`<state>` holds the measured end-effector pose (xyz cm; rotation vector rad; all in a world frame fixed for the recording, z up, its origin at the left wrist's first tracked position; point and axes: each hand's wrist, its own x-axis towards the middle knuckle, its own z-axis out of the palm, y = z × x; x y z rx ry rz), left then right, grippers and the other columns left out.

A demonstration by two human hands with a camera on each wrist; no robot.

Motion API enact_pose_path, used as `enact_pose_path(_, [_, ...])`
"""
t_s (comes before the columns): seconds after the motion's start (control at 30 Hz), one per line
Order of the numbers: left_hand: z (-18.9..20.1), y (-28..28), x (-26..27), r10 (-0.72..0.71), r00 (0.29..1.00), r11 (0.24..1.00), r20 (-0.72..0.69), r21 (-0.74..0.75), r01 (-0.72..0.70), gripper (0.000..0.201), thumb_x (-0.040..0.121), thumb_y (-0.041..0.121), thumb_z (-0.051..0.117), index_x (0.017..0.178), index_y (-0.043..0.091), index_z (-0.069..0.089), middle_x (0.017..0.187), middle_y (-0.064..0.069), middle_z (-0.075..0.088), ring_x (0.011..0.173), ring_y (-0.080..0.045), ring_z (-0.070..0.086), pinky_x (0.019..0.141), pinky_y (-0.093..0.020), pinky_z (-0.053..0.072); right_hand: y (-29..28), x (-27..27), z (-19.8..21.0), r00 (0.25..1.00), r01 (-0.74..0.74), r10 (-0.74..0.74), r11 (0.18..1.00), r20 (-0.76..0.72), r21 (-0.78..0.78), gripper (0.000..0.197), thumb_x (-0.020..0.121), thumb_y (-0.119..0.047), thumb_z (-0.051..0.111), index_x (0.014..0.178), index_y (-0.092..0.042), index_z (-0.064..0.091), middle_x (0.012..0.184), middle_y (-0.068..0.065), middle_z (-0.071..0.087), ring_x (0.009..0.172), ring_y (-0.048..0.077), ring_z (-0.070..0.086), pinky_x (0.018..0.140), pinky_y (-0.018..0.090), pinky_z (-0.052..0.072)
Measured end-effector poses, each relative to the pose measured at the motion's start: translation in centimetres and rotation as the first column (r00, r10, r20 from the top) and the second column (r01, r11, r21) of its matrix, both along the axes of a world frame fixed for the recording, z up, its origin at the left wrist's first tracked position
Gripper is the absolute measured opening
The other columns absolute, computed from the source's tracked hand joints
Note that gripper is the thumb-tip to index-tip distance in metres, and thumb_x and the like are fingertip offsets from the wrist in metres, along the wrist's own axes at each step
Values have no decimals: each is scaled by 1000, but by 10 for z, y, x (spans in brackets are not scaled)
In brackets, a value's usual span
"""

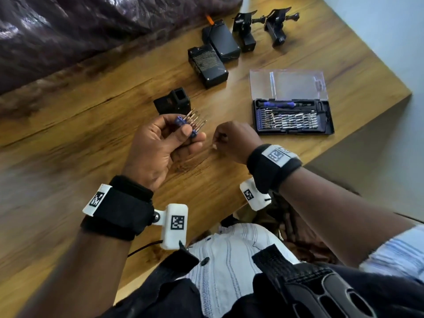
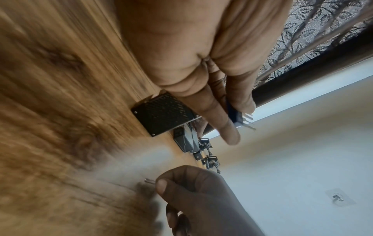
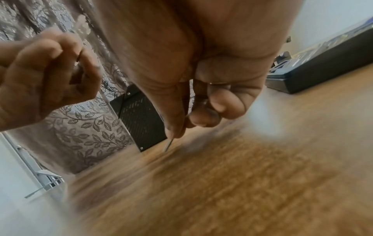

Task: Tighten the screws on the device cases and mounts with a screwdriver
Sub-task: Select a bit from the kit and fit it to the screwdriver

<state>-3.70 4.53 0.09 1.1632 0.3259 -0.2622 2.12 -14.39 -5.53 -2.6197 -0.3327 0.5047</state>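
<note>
My left hand (image 1: pixel 187 137) is raised over the wooden table (image 1: pixel 68 138) and grips a blue bit holder strip (image 1: pixel 186 124) with several metal bits fanned out of it; the strip (image 2: pixel 232 113) sits between thumb and fingers. Just to its right, my right hand (image 1: pixel 218 142) is curled and pinches a single thin bit (image 3: pixel 168 145), also seen as a bit (image 2: pixel 150 181) poking from the fingers. The screwdriver (image 1: pixel 284 103) lies in the open kit (image 1: pixel 328 131). A small black case (image 1: pixel 173 103) sits beyond my left hand.
Two larger black device cases (image 1: pixel 207 65) (image 1: pixel 221 40) and two black mounts (image 1: pixel 244 31) (image 1: pixel 276 26) lie at the table's far side. The kit's clear lid (image 1: pixel 289 83) is folded back. A patterned dark cloth (image 1: pixel 68 31) borders the far left; the table edge runs right of the kit.
</note>
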Motion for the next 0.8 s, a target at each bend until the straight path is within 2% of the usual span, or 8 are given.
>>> enact_pose_path(0.13, [-11, 11, -11, 15, 1000, 1000, -22, 26, -14, 30, 83, 10, 70, 113, 8, 64, 105, -14, 76, 103, -31, 76, 78, -30, 64, 4, 1, -5, 999, -34, 33, 998, -9, -48, 10, 88, -17, 69, 91, -24, 75, 93, -7, 71, 86, 13, 63, 83, 36, 58])
enact_pose_path(0.27, [-17, 12, -15, 17, 997, 1000, -70, -2, -17, 17, 100, -2, 57, 114, 5, 62, 103, -14, 75, 101, -30, 76, 84, -36, 64, 2, 0, -2, 999, -41, 41, 998, -8, -42, 12, 88, -14, 70, 92, -25, 73, 93, -8, 70, 87, 12, 62, 84, 33, 56])
enact_pose_path(0.4, [-18, 9, -14, 9, 995, 1000, -95, -16, -10, 16, 103, -4, 54, 109, 7, 63, 94, -11, 75, 95, -27, 77, 83, -37, 64, -15, -4, -2, 995, 97, -97, 995, 7, 15, 16, 89, -9, 67, 93, -22, 75, 92, -7, 70, 88, 12, 63, 83, 26, 52])
enact_pose_path(0.5, [-18, 5, -12, -17, 995, 1000, -99, -27, 14, 14, 102, -3, 55, 106, 8, 63, 92, -11, 75, 89, -24, 77, 78, -35, 65, -34, -8, -2, 978, 206, -205, 977, -29, 57, 15, 90, -9, 66, 95, -21, 75, 94, -6, 68, 89, 12, 60, 83, 27, 50])
enact_pose_path(0.6, [-19, -1, -8, -44, 994, 999, -98, -30, 41, 15, 102, -3, 55, 113, 4, 62, 98, -15, 73, 90, -26, 77, 77, -36, 65, -46, -14, -2, 973, 230, -228, 970, -27, 75, 14, 91, -10, 67, 92, -24, 71, 88, -11, 64, 79, 7, 59, 77, 24, 47])
enact_pose_path(0.67, [-22, -6, -7, -63, 993, 998, -98, -21, 61, 17, 102, -3, 56, 117, 3, 61, 100, -16, 72, 91, -27, 76, 80, -38, 65, -50, -19, 1, 967, 252, -246, 957, -62, 143, 16, 92, -8, 65, 89, -24, 70, 83, -13, 65, 69, 3, 61, 68, 22, 50])
enact_pose_path(0.73, [-23, -11, -5, -95, 991, 995, -90, -1, 95, 16, 101, -3, 57, 115, 4, 62, 99, -14, 73, 94, -28, 76, 82, -41, 64, -51, -27, 10, 952, 305, -282, 917, -122, 259, 14, 96, -9, 63, 90, -19, 71, 81, -5, 71, 64, 11, 67, 58, 25, 53])
enact_pose_path(0.8, [-22, -16, -3, -136, 987, 990, -84, 27, 139, 16, 100, -2, 59, 112, 7, 64, 100, -14, 74, 95, -30, 76, 83, -43, 63, -51, -35, 23, 931, 364, -318, 835, -177, 413, 14, 100, -13, 59, 94, -11, 71, 82, 4, 74, 64, 18, 68, 55, 32, 55])
